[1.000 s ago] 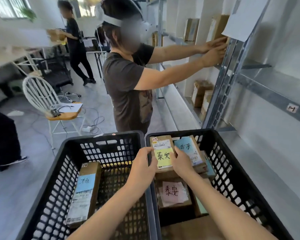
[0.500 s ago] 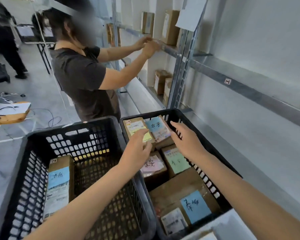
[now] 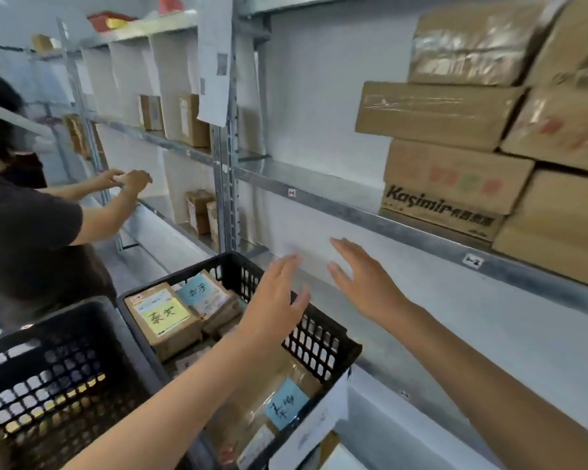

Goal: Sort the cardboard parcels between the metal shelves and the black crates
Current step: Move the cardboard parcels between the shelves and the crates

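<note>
Landmark: the black perforated plastic crate point(image 3: 319, 337) that holds the parcels.

Left hand point(image 3: 275, 300) hovers over the crate's right rim, fingers straight and slightly spread, gripping nothing. Right hand point(image 3: 364, 283) is just past that rim on the shelving side, fingers extended and apart, also empty. The hands are near each other, not touching.

Inside the crate, far end: a brown cardboard parcel with a yellow handwritten note point(image 3: 163, 317). A cardboard parcel with a pale blue note point(image 3: 202, 293) is against its right side. Near end: a larger tape-wrapped cardboard parcel with a blue note point(image 3: 287, 407). More parcels lie between, partly hidden by the left forearm.

Just left of the crate: a second black perforated crate point(image 3: 65, 361) — contents too blurred to read.

Above and right of the crate: a grey metal shelf point(image 3: 319, 193) carries stacked brown cardboard boxes, one printed "Kasimir" point(image 3: 445, 188).

Beyond the crate, to the left: a person in a dark shirt point(image 3: 31, 239) — both hands at the next shelf bay.
</note>
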